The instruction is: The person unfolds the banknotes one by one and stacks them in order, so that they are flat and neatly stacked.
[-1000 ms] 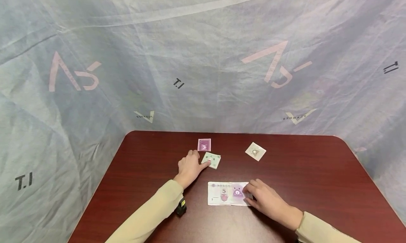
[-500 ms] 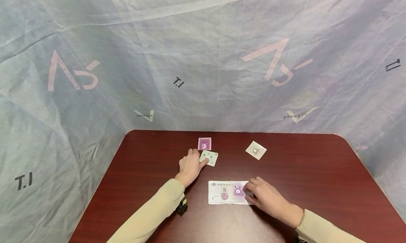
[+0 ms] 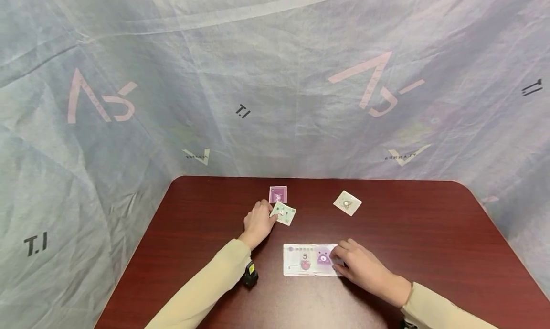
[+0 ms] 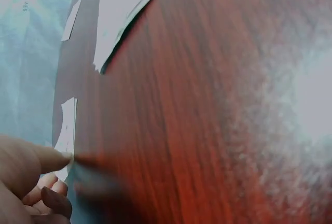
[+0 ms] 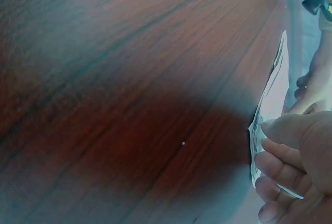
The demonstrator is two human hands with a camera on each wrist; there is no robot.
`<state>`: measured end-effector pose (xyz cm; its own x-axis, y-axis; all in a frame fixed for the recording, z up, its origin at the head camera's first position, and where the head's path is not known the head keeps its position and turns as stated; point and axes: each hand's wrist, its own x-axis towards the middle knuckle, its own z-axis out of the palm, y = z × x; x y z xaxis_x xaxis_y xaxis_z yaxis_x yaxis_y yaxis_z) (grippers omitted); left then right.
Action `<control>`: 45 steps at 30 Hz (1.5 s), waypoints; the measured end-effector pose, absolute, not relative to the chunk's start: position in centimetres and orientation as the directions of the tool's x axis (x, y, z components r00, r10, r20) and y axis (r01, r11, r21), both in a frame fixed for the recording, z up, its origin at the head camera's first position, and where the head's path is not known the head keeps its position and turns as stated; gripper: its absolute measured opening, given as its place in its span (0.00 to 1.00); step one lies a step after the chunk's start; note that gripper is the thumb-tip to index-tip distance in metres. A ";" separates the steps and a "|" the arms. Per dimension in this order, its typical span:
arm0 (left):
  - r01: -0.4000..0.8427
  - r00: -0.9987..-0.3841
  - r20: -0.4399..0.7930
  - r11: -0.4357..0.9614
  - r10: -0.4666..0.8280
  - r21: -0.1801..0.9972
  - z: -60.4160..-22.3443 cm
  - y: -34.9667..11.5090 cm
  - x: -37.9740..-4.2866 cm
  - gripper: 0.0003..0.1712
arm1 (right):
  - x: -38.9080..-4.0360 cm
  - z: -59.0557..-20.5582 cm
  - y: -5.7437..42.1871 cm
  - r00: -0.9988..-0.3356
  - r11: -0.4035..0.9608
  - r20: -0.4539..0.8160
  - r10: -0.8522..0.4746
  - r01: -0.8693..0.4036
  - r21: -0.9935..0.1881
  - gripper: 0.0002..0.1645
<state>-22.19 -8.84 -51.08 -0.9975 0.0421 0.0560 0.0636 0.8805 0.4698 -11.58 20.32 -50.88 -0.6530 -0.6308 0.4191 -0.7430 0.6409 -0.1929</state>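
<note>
A small green play banknote [image 3: 283,214], seemingly folded or partly stacked, lies tilted on the table. My left hand [image 3: 259,221] holds its left side, with the thumb [image 4: 59,157] on its edge and the other fingers bent in the left wrist view. Nearer the front, a flat stack of purple 5 play banknotes [image 3: 294,264] lies lengthwise. My right hand [image 3: 364,270] grips the stack's right end between bent fingers and thumb, covering that end. Uneven paper edges show in the right wrist view beside the right thumb [image 5: 282,129].
A purple square note [image 3: 277,194] lies just behind the green one. Farther right is a pale square note [image 3: 347,203], turned cornerwise. The dark red wooden table [image 3: 412,224] meets a grey cloth backdrop [image 3: 275,143] at its rear edge.
With my left hand, the green banknote has shifted slightly left and back and turned a little, now touching or nearly touching the purple square. My right hand stays on the stack.
</note>
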 end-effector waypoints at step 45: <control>-0.099 -0.989 -0.112 0.135 0.092 0.986 -50.0 -7.0 -16.7 0.08 | -13.3 -47.3 19.4 -0.687 0.715 0.518 -0.509 -0.673 -0.190 0.09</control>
